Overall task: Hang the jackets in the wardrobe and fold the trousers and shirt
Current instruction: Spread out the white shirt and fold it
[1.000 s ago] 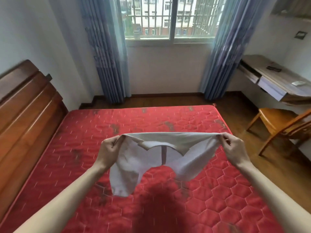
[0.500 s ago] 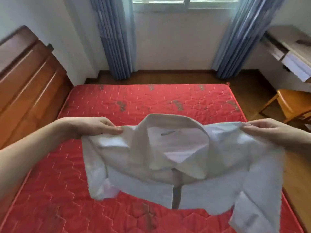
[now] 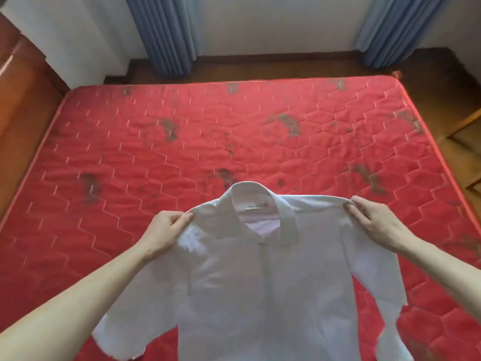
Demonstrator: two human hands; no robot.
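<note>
White shirt (image 3: 250, 277) is spread front-up over the near part of the red mattress (image 3: 208, 142), collar (image 3: 256, 207) pointing away toward the far wall, placket running down the middle toward the person. Can't tell how much of it actually rests on the mattress vs. hangs from the hands (fabric looks mostly flat, bottom hem runs out of view).

Left hand (image 3: 166, 230): fingers curled, pinching the shirt's left shoulder seam, thumb on top of the fabric. Right hand (image 3: 374, 225): same deal on the other shoulder, fingers bent over the edge, gripping cloth. Both forearms bare, coming in from the lower corners. Hands sit well apart w/ the collar between them.

Sleeves: short sleeve on the left side fans out beside the left forearm; right-side sleeve drops below the right wrist, edge a bit ragged-looking (motion blur, prob.). Small label visible inside the collar, text too small to read.

Mattress: quilted hexagon stitch, several dark blotches scattered across it. Wooden headboard (image 3: 23, 105) runs along its left side. Blue curtains (image 3: 166, 35) hang at the far wall, one left, one at the right (image 3: 390, 29). Wood floor (image 3: 286, 67) past the far edge; bit of a wooden chair leg (image 3: 466, 123) at the right border.
</note>
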